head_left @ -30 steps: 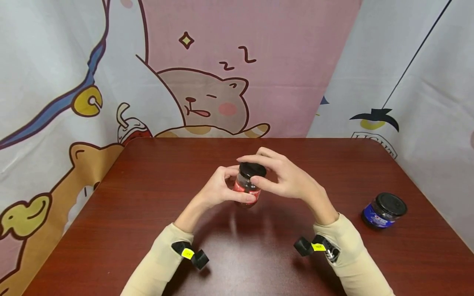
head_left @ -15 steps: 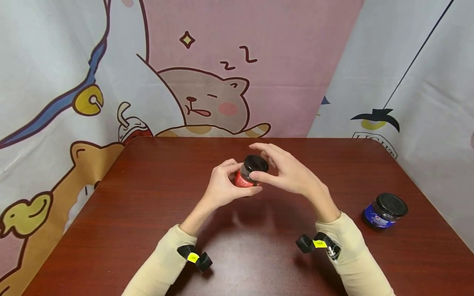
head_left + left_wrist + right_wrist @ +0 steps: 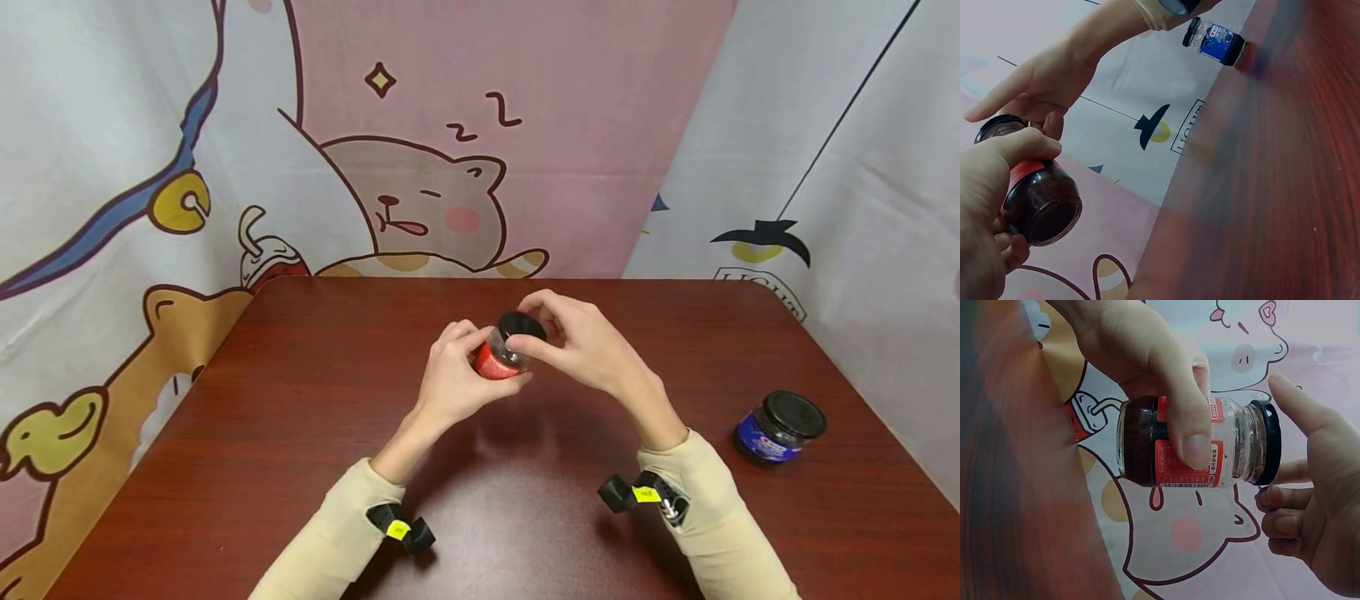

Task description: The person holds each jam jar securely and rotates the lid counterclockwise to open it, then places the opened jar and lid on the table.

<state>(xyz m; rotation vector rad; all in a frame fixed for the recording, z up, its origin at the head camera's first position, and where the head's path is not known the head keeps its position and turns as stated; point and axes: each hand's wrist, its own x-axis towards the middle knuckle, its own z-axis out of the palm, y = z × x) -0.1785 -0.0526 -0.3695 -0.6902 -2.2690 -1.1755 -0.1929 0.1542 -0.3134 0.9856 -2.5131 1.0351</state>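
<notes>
A glass jar [image 3: 497,362] with a red label and dark contents is held above the table, its lid end tilted up and rightward. My left hand [image 3: 454,377] grips its body, thumb across the label in the right wrist view. The black lid [image 3: 1265,442] sits on the jar's mouth. My right hand [image 3: 585,340] is at the lid, fingers curled at its far edge, thumb on the near side. In the right wrist view a fingertip meets the lid's rim, while the thumb looks slightly apart. The jar's dark base [image 3: 1047,209] shows in the left wrist view.
To the right, a second jar [image 3: 780,427] with a blue label and black lid stands on the brown table [image 3: 300,417]. Behind the table hangs a cartoon-printed cloth [image 3: 585,125]. Both sleeves carry strapped-on black cameras.
My left hand has raised the jar slightly, moved it right and tilted it more. My right fingers, stretched out past the lid half a second ago, now curl in at it.
</notes>
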